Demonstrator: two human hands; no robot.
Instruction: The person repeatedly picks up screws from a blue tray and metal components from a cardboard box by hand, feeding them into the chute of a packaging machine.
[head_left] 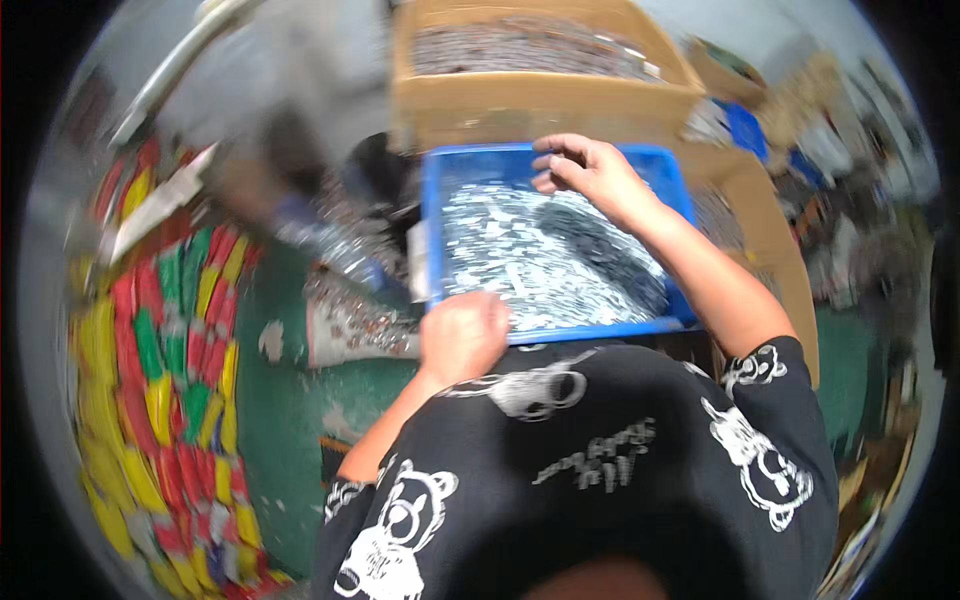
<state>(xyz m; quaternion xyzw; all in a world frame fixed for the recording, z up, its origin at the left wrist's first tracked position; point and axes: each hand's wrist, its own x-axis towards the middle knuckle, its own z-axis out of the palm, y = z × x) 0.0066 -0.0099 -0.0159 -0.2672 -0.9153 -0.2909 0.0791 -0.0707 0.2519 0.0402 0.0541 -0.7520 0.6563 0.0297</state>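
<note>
Brown cardboard forms the large box (560,100) standing just beyond the far edge of a blue plastic bin (434,230). At that bin's near left corner the left hand (465,335) touches the rim, though I cannot tell whether its fingers are clenched around it, while the right hand (585,172) is raised by the far edge, released, with its fingers loosely bent. Small silvery pieces (500,260) lie heaped inside the bin, bright along its left side and darker toward the near right corner.
</note>
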